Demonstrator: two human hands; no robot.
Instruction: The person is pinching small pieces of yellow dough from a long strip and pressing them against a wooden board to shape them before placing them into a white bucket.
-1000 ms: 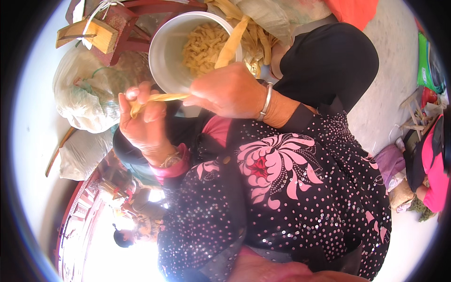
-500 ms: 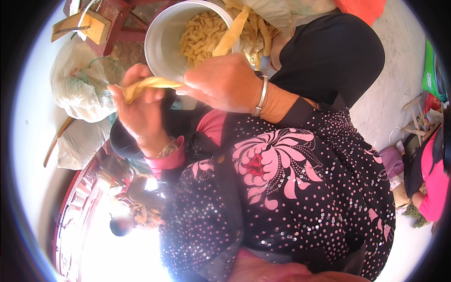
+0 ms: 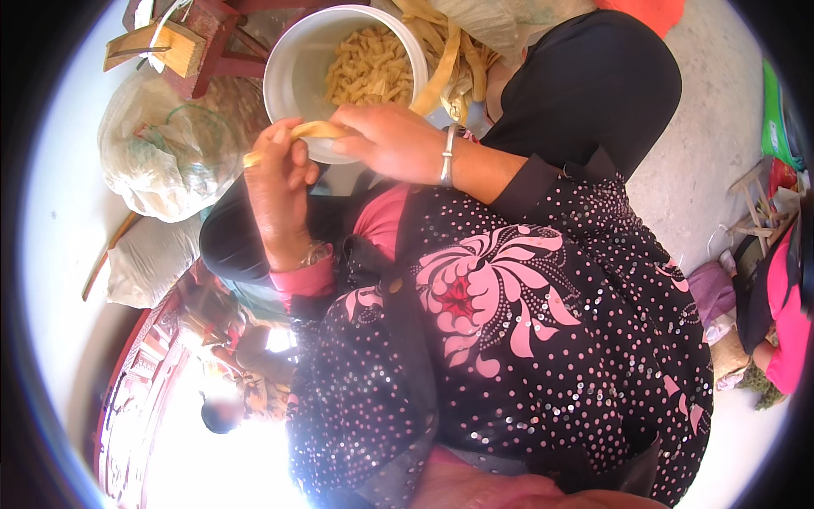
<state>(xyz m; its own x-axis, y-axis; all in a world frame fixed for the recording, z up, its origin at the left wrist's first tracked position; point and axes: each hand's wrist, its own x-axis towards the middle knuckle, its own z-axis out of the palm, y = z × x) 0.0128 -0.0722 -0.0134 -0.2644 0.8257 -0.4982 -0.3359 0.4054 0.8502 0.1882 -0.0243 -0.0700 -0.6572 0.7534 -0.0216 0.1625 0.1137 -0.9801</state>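
Note:
A soft, flat yellow strip [image 3: 318,130] runs between my two hands, twisted where it shows. My left hand [image 3: 284,182] pinches it with curled fingers, and a short yellow end pokes out on the hand's left side. My right hand [image 3: 394,142], with a silver bangle at the wrist, grips the strip between thumb and fingers. Behind the right hand a longer yellow length [image 3: 443,76] slants up; whether it joins the held piece is hidden. Just beyond both hands stands a white bucket [image 3: 278,81] holding many short twisted yellow pieces [image 3: 369,68].
More long yellow strips [image 3: 475,64] lie right of the bucket. A clear plastic bag [image 3: 165,148] sits at the left, below a red wooden stand [image 3: 208,51] with a tied wood block. Another person's pink sleeve [image 3: 788,314] shows at the far right.
My left hand has turned and its fingers have curled in around the strip. My right hand has flattened and shifted slightly. Less of the twisted strip shows between them.

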